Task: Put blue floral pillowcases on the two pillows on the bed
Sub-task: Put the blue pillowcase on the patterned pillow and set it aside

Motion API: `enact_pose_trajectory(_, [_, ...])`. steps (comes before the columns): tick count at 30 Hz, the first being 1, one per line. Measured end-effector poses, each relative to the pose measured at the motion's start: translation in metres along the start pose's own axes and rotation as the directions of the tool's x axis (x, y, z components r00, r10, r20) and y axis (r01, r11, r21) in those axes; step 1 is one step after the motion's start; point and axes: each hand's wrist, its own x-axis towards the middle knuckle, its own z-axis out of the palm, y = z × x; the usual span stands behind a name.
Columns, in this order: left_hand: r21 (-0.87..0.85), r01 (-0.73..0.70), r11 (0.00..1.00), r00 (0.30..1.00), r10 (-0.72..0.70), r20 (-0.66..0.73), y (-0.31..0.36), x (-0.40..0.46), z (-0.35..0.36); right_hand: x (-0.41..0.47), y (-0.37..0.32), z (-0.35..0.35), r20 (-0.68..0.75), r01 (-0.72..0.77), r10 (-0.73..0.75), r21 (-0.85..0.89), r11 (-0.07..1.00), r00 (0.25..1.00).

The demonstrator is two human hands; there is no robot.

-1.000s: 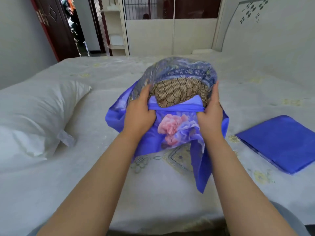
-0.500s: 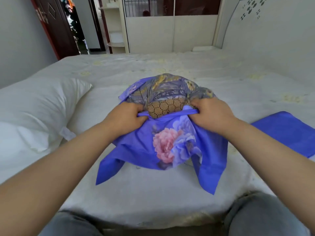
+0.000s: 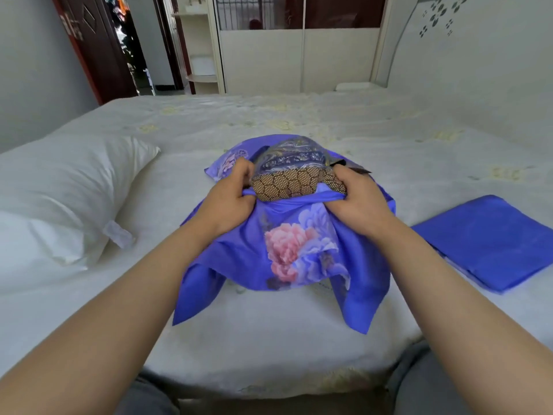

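Note:
A small pillow (image 3: pixel 294 178) with a brown honeycomb mesh side and a patterned blue top lies in the middle of the bed. A blue floral pillowcase (image 3: pixel 287 250) with a pink flower is bunched around its near end. My left hand (image 3: pixel 232 199) grips the case's opening at the pillow's left side. My right hand (image 3: pixel 356 202) grips the opening at the right side. A second pillow (image 3: pixel 62 193), plain white, lies at the left. A folded blue pillowcase (image 3: pixel 493 241) lies flat at the right.
The bed (image 3: pixel 269 339) has a white embroidered cover, and its near edge is just in front of my knees. A pale headboard (image 3: pixel 466 52) rises at the right. Behind the bed stand a wardrobe (image 3: pixel 299 46) and a dark red door (image 3: pixel 95 46).
The pillow has come down from tilted up to lying lower on the bed. Both hands have slid forward along its sides, drawing the case's edge a bit farther up.

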Motion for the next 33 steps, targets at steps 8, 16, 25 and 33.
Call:
enact_pose_trajectory(8, [-0.021, 0.003, 1.000, 1.000, -0.004, -0.022, -0.014, -0.002, 0.011, -0.008, -0.004, 0.002, 0.245, -0.099, 0.027, 0.288, 0.952, 0.969])
enact_pose_trajectory(16, [0.253, 0.013, 0.967, 0.576, -0.214, 0.789, -0.004, -0.003, -0.029, -0.010, -0.014, -0.022, 0.750, -0.390, 0.380, -0.177, 0.904, 0.541])
enact_pose_trajectory(25, [0.413, -0.282, 0.866, 0.931, 0.142, 0.338, -0.008, -0.024, -0.042, -0.033, -0.001, -0.015, 0.194, 0.220, -0.159, -0.348, 0.911, 0.968])
enact_pose_trajectory(33, [-0.021, 0.207, 0.978, 0.901, -0.182, 0.395, -0.017, -0.023, -0.028, -0.005, -0.003, -0.032, 0.621, -0.369, 0.212, 0.134, 0.920, 0.754])
